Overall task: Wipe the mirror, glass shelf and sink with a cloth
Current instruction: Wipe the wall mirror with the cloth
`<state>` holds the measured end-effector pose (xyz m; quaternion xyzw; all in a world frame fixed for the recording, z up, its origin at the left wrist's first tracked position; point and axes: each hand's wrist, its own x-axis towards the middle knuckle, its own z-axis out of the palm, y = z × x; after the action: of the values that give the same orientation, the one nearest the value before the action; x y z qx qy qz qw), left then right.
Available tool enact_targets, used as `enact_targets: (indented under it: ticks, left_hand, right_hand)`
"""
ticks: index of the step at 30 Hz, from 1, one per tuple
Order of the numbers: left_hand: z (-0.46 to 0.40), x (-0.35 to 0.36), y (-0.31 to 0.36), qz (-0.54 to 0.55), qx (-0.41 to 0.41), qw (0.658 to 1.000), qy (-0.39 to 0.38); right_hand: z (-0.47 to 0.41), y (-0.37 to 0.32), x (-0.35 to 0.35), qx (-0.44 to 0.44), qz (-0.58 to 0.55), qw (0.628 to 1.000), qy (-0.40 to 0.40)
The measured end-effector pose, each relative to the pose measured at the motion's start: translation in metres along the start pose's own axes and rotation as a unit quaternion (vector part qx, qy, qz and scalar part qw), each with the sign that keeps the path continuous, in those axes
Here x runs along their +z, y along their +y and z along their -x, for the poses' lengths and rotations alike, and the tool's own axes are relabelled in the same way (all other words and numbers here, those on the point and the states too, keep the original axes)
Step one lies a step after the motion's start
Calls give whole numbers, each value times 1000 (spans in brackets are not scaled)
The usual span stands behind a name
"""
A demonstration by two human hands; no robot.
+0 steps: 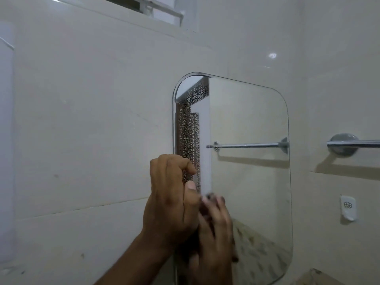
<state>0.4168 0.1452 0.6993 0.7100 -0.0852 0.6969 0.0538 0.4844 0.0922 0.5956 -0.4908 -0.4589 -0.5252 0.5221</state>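
With one hand (170, 194) at the lower left edge of the wall-mounted mirror (246, 161), fingers (181, 163) curled inward on nothing visible, no cloth in view, apply the cloth flat and wipe in overlapping strokes from the top downward.

Mirror (246, 161): frameless, rounded corners, upright on tiled wall, reflects towel bar; lower-left part hidden by hand
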Motion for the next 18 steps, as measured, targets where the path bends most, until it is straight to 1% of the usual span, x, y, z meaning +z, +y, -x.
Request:
enact_targets:
  ticks: [1, 2, 3, 4, 8, 11, 14, 18]
  left_hand:
    - [0, 0, 0, 3, -6, 1000, 16]
    - [-1, -1, -1, 1, -10, 1000, 24]
    - [-1, -1, -2, -2, -14, 999, 29]
    - [-1, 0, -2, -8, -18, 999, 32]
    - [0, 1, -3, -6, -27, 999, 24]
    - [-1, 2, -3, -8, -22, 1000, 15]
    - [-1, 1, -2, -5, -27, 1000, 13]
    - [0, -1, -2, -2, -25, 1000, 14]
  right_hand:
    - [-28, 0, 3, 1, -17, 1000, -16]
    - [-58, 0, 7, -4, -4, 1000, -20]
    - [-81, 2, 12, -19, 6, 999, -49]
    - [-105, 3, 17, -11, 11, 998, -61]
    - [-206, 7, 38, -57, 24, 998, -16]
    - [-251, 15, 41, -54, 32, 998, 4]
    - [-251, 19, 35, -71, 38, 997, -4]
    - [-185, 26, 21, -57, 50, 997, -32]
